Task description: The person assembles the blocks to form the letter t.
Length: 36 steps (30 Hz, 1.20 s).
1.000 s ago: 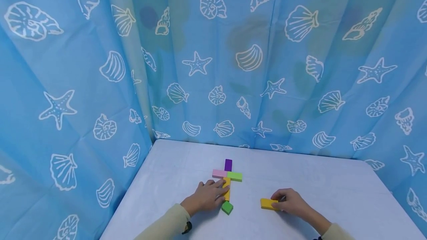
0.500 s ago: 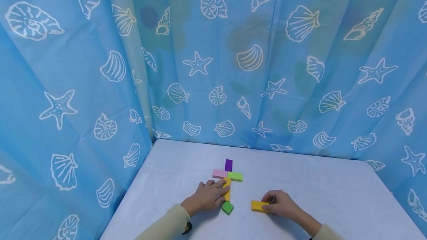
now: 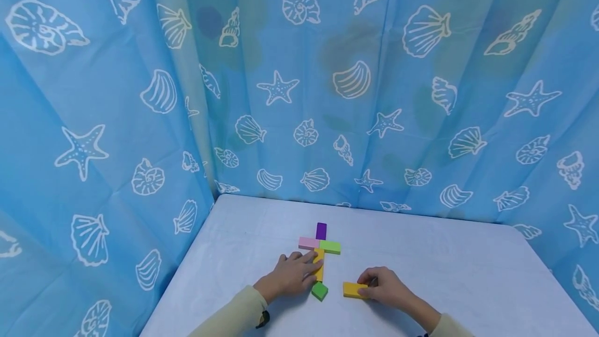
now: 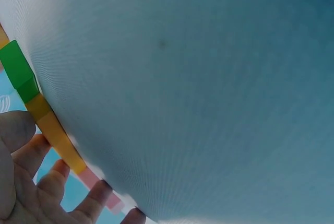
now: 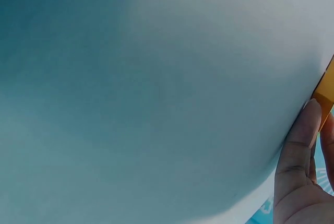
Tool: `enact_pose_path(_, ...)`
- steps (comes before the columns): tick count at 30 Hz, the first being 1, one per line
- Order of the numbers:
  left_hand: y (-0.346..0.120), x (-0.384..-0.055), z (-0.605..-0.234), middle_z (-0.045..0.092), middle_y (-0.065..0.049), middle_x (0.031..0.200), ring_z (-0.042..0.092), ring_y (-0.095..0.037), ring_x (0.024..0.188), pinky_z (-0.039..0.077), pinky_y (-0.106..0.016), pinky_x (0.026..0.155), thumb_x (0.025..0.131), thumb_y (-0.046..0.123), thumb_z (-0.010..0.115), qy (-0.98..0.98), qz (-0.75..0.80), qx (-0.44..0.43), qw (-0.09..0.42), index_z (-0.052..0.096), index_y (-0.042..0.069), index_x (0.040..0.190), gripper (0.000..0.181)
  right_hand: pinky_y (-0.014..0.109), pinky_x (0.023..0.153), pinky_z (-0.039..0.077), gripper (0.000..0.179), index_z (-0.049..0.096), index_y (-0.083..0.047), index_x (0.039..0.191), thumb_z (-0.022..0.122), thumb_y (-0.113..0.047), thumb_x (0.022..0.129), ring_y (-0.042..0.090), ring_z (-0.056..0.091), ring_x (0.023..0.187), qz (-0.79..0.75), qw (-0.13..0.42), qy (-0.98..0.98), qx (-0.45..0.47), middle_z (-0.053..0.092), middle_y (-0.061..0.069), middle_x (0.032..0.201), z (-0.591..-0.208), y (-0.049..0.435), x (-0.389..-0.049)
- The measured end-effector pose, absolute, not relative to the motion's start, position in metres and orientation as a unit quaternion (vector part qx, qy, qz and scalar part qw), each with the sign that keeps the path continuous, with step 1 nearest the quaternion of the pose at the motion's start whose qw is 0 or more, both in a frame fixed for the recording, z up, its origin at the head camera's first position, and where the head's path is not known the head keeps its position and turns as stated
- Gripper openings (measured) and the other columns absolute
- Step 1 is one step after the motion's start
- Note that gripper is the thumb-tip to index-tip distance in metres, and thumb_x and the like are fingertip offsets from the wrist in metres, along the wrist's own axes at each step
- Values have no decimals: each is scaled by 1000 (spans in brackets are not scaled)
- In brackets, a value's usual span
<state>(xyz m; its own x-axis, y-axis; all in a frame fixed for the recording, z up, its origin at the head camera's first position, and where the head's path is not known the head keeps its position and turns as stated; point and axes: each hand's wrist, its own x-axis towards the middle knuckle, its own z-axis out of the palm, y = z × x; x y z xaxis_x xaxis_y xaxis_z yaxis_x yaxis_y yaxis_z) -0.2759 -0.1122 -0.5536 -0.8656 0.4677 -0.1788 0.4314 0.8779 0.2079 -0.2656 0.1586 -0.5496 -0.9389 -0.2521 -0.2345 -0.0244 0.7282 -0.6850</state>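
My left hand (image 3: pixel 289 274) rests with spread fingers on an upright-lying yellow block (image 3: pixel 320 275) on the table. In the left wrist view its fingertips line the edge of that block and reach the pink block (image 4: pixel 90 177). At the yellow block's near end a green block (image 3: pixel 320 291) lies turned at an angle. Past its far end, a pink block (image 3: pixel 307 243) and a light green block (image 3: pixel 331 247) form a crossbar, with a purple block (image 3: pixel 321 231) beyond. To the right, my right hand (image 3: pixel 386 289) pinches one end of a second yellow block (image 3: pixel 352 289), lying crosswise close over the table.
A white cloth (image 3: pixel 449 269) covers the table. Blue curtains (image 3: pixel 313 103) printed with white shells and starfish hang behind its far edge and along the left side.
My right hand has brought the second yellow block leftward, nearer to the green block. The left hand and the other blocks have stayed in place.
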Motion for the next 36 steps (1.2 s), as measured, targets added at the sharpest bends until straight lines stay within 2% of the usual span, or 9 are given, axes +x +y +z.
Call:
enact_pose_path(22,-110,-277,-555,30,13,161,38,-28,141,32,-65,110,102,48,46,962,85,230,120,41,42,148,48,28,61,50,15,71,-9,92,79,-17,82,15,54,70,-370,171,906,-113,63,-1,81,-550,136,-261)
enact_pose_path(36,-111,-278,-556,30,13,161,38,-28,142,31,-66,110,101,48,46,962,88,228,121,41,43,148,47,28,63,50,16,72,-10,93,80,-18,82,15,54,71,-373,173,905,-114,63,-1,82,-550,130,-262)
